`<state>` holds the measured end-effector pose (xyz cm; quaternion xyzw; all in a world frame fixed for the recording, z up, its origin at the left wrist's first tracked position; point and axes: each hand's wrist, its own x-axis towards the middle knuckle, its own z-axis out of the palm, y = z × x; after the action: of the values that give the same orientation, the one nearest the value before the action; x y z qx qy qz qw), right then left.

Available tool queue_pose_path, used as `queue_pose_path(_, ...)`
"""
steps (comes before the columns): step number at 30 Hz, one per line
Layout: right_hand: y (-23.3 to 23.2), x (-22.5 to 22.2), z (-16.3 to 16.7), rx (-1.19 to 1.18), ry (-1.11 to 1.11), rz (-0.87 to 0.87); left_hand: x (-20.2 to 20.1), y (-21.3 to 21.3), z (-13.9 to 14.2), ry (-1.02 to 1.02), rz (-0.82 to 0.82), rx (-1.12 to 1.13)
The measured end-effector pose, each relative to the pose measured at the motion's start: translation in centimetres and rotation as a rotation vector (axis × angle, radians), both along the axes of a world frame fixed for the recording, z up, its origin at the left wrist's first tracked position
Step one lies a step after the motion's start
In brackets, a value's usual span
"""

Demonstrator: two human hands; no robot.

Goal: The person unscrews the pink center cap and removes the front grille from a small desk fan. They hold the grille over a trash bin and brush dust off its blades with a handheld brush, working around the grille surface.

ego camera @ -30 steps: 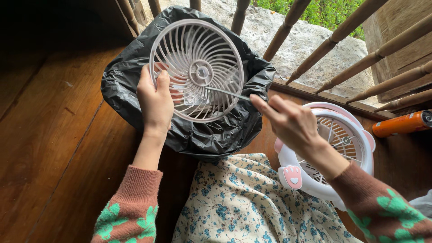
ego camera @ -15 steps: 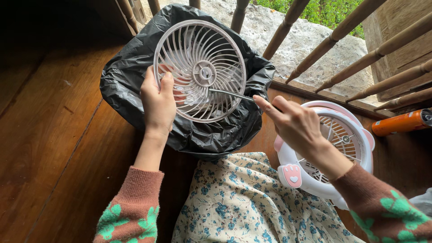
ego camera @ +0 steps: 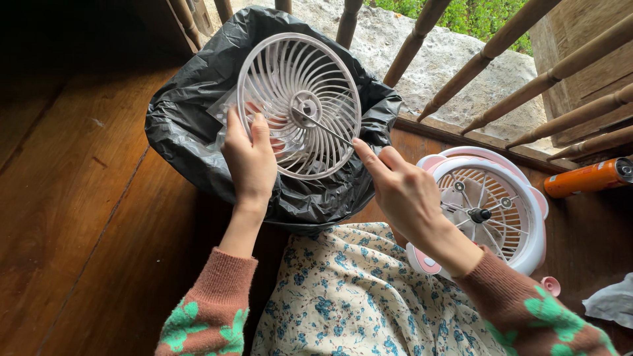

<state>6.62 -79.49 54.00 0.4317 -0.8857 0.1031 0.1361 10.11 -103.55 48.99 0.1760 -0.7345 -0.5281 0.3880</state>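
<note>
My left hand (ego camera: 250, 158) grips the lower left rim of a round white fan grille (ego camera: 300, 105), holding it tilted above a bin lined with a black bag (ego camera: 191, 132). My right hand (ego camera: 402, 191) pinches a thin stick (ego camera: 323, 125) whose tip reaches the grille's hub. To the right of my right hand the white and pink fan body (ego camera: 491, 211) lies on the floor, its blades and shaft uncovered.
An orange spray can (ego camera: 587, 178) lies by the wooden railing (ego camera: 521, 56) at the right. A small pink cap (ego camera: 549, 285) and a crumpled white tissue (ego camera: 610, 303) sit on the dark wooden floor (ego camera: 79, 217). A floral skirt (ego camera: 356, 296) covers my lap.
The grille has tilted a little and moved slightly right in my left hand. My right hand has shifted the stick's tip closer to the hub.
</note>
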Motion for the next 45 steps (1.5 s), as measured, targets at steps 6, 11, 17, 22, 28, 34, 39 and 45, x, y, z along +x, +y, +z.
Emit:
queue_pose_path(6,0.2,3.8,-1.3,-0.008,-0.056,0.047,0.2,-0.1,0.6,0.023,0.064,0.045)
queue_pose_path(11,-1.1,5.6,-2.4,0.090,-0.117,-0.016,-0.1,1.2,1.0,-0.071,0.084,0.196)
queue_pose_path(17,-1.8,6.6,-1.1,0.081,-0.171,-0.065,0.0,0.6,0.6,-0.007,0.084,0.152)
queue_pose_path(22,-3.0,6.6,-0.7,0.106,-0.161,-0.068,-0.2,0.7,0.4,0.016,0.110,0.003)
queue_pose_path(28,-5.4,5.9,-0.6,0.041,-0.131,-0.122,0.2,2.9,0.4,-0.129,0.050,0.245)
queue_pose_path(34,-5.8,7.8,0.0,0.089,-0.199,-0.144,-0.2,1.0,0.6,-0.076,0.089,0.116)
queue_pose_path(39,-5.9,6.4,0.8,0.080,-0.156,-0.167,-0.1,2.7,0.9,-0.189,0.002,0.474)
queue_pose_path(45,-7.1,6.0,1.1,0.027,-0.196,-0.141,0.0,1.9,0.1,-0.012,0.049,0.087)
